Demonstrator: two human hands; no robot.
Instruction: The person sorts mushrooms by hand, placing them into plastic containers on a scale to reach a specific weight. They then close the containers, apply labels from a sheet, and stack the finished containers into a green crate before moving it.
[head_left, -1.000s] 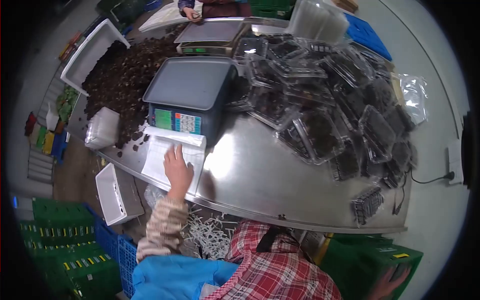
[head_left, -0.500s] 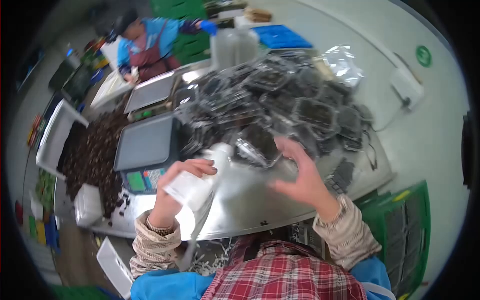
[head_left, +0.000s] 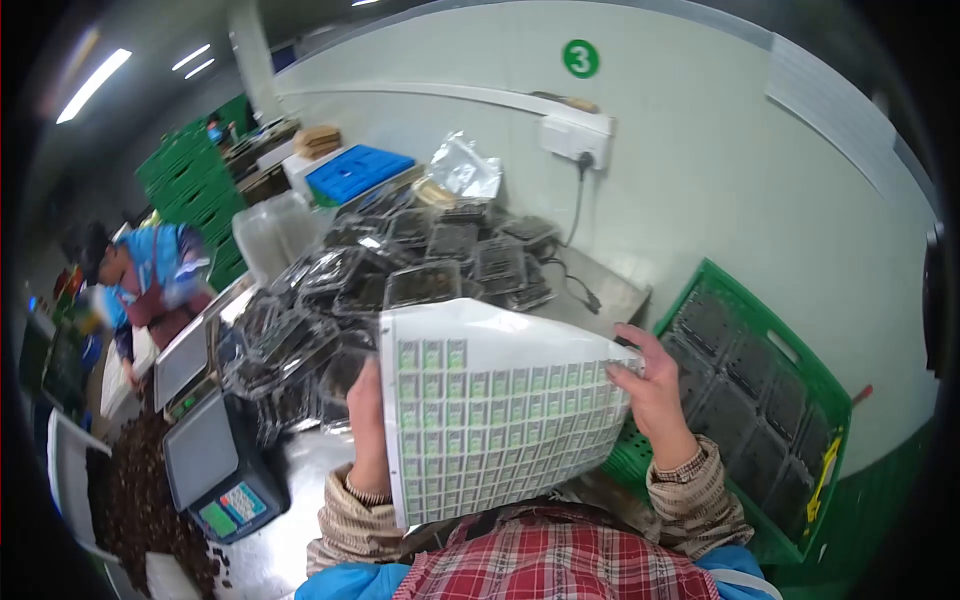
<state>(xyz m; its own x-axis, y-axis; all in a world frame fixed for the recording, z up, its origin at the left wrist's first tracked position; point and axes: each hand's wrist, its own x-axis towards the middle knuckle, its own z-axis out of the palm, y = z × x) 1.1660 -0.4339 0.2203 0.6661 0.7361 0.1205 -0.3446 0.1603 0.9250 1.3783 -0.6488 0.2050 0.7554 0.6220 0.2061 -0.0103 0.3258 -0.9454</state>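
1. Two sets of fingers (head_left: pixel 632 372) pinch opposite edges of the label sheet (head_left: pixel 500 420); the left hand (head_left: pixel 366 435) and right hand (head_left: pixel 658 400) spread it flat, probably for reading.
2. The sheet is at chest height over the table (head_left: pixel 605 292) edge, in front of the stacked clamshell boxes (head_left: pixel 420 270).
3. A green crate (head_left: pixel 760 390) is to the right and a weighing scale (head_left: pixel 215 475) to the left.

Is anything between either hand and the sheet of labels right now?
Nothing visible. The left hand grips the label sheet at its left edge, and the right hand pinches its right edge. The sheet is held up in front of the piled clear boxes.
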